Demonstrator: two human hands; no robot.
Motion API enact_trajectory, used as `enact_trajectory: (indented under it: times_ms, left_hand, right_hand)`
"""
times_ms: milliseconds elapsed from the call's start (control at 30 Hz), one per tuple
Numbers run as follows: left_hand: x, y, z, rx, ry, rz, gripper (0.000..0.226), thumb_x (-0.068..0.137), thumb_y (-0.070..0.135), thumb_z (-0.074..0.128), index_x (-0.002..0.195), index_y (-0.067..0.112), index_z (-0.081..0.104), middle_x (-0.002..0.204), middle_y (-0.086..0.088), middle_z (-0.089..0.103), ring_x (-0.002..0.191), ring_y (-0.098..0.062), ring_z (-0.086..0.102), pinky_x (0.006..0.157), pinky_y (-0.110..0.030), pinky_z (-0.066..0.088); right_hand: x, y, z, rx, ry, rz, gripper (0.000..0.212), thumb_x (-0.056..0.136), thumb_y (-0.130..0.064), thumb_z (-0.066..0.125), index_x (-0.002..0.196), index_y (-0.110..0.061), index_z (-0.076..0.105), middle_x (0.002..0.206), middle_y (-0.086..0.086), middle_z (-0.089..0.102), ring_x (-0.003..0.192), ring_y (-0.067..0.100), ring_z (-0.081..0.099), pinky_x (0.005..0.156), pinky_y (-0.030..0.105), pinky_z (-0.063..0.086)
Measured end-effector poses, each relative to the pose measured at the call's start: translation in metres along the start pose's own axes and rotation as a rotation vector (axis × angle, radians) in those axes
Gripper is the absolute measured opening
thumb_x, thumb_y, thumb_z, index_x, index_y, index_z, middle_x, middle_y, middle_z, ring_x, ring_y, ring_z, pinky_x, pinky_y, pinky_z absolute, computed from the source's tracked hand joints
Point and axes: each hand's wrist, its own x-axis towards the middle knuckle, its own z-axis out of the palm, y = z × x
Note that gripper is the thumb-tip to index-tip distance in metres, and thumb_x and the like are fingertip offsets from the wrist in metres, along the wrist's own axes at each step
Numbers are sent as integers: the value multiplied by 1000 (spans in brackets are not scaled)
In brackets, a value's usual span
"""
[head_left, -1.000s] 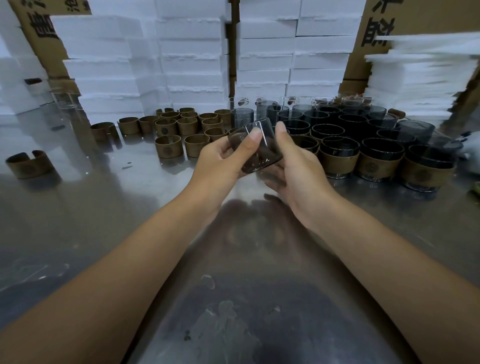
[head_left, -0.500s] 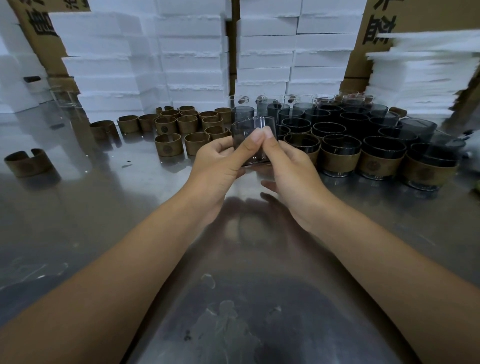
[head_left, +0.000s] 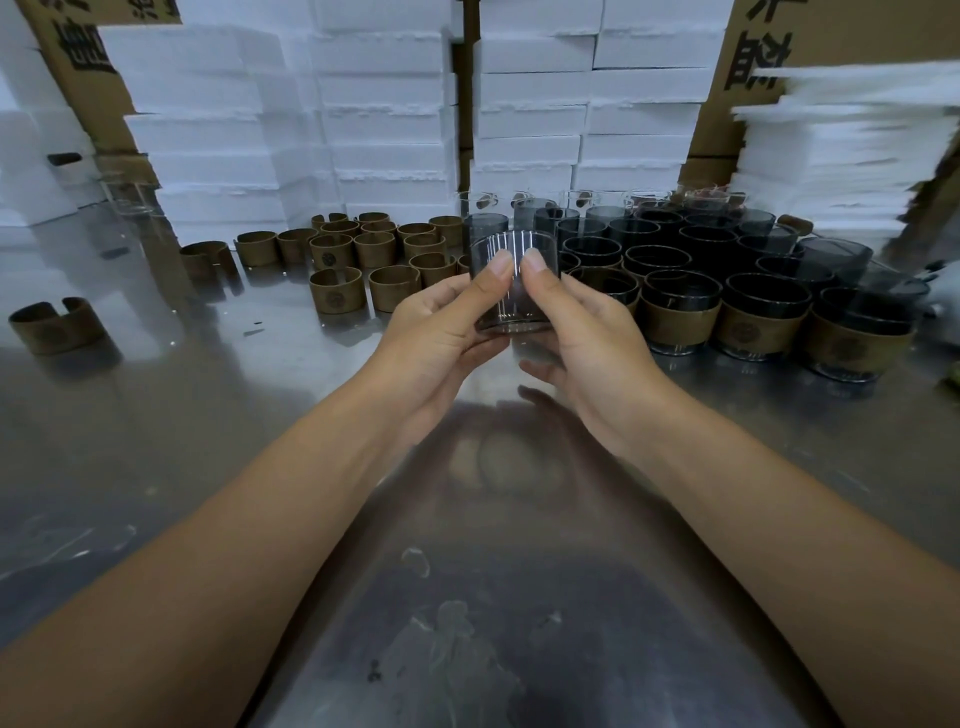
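1. The left hand (head_left: 441, 332) and right hand (head_left: 587, 343) together grip a smoky, clear round glass cup (head_left: 514, 283), thumbs pressed on its near wall.
2. It is upright, apparently lifted above the shiny metal bench (head_left: 208, 415), toward the far edge.

The glass (head_left: 514, 306) is a short, smoky-grey, see-through tumbler with straight bare walls, a thin rim and a thicker clear base, and thin vertical streaks of light run down its near side. It is upright with its mouth up and nothing inside, held above the metal table (head_left: 208, 415). The left hand (head_left: 441, 332) and the right hand (head_left: 587, 332) grip it from either side, both thumbs pressed side by side on its near wall just under the rim, and the fingers curl round behind and beneath it.
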Motion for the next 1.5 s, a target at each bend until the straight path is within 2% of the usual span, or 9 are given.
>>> enact_trajectory:
  times_ms: [133, 300, 533, 700, 833, 967, 1167, 1367, 1500]
  left_hand:
    - [0, 2, -2, -80, -22, -26, 38, 70, 44, 64, 94, 16, 70, 92, -1, 75, 90, -13, 71, 81, -22, 56]
    - [1, 5, -4, -152, -35, -49, 40, 72, 47, 61, 98, 17, 70, 101, -4, 74, 98, -18, 70, 86, -27, 56]
    - [2, 4, -4, -169, -89, -40, 44, 79, 48, 58, 104, 14, 69, 105, -8, 73, 102, -21, 69, 88, -31, 55]
    - [2, 3, -3, 101, 19, -52, 40, 85, 57, 51, 101, 24, 69, 97, 1, 75, 92, -14, 71, 85, -32, 51]
    - [1, 3, -1, 187, 137, 0, 25, 93, 43, 55, 99, 25, 70, 87, 6, 75, 78, -5, 70, 74, -23, 49]
    - [1, 1, 2, 209, 112, -9, 20, 84, 43, 65, 93, 25, 70, 84, 11, 73, 85, -6, 67, 78, -27, 49]
    - [0, -1, 0, 165, 60, -7, 46, 64, 51, 66, 101, 24, 69, 91, 11, 72, 89, -9, 64, 82, -28, 47]
    - [1, -1, -4, 106, -31, -57, 37, 80, 49, 58, 105, 25, 69, 94, 8, 73, 86, -6, 68, 86, -26, 49]
    - [4, 0, -5, -15, 0, -136, 30, 92, 46, 50, 96, 23, 69, 91, 4, 74, 87, -11, 70, 86, -29, 51]
  right_hand:
    - [2, -1, -4, 11, -24, 16, 33, 91, -53, 49, 106, -31, 69, 103, -12, 73, 106, 4, 64, 98, 38, 44]
    - [4, -2, -5, 56, -19, 20, 29, 95, -49, 46, 97, -32, 69, 102, -12, 73, 97, 0, 67, 104, 42, 40]
    - [5, 1, -2, 32, -21, 78, 41, 90, -62, 42, 98, -31, 67, 111, -7, 71, 109, 7, 61, 92, 38, 45]
    - [4, 2, 0, -15, 16, 60, 42, 90, -62, 41, 90, -30, 69, 103, -9, 72, 104, 6, 62, 91, 33, 46]
    - [4, 3, -1, -39, 102, 6, 37, 93, -49, 50, 102, -19, 69, 102, 1, 73, 104, 18, 66, 101, 42, 46]
    - [4, 4, 0, -2, 136, -28, 32, 89, -39, 61, 108, -14, 66, 96, -3, 72, 94, 10, 67, 92, 29, 49]
    - [4, 5, 2, 16, 171, -51, 29, 87, -39, 65, 107, -18, 65, 84, -13, 71, 80, -4, 66, 73, 15, 45]
    - [4, 4, -1, 116, 196, -2, 38, 83, -37, 70, 113, -15, 61, 97, -2, 72, 93, 10, 69, 85, 26, 51]
    - [9, 4, -5, 176, 174, 61, 21, 86, -36, 66, 100, -22, 62, 93, -4, 70, 93, 12, 66, 88, 31, 47]
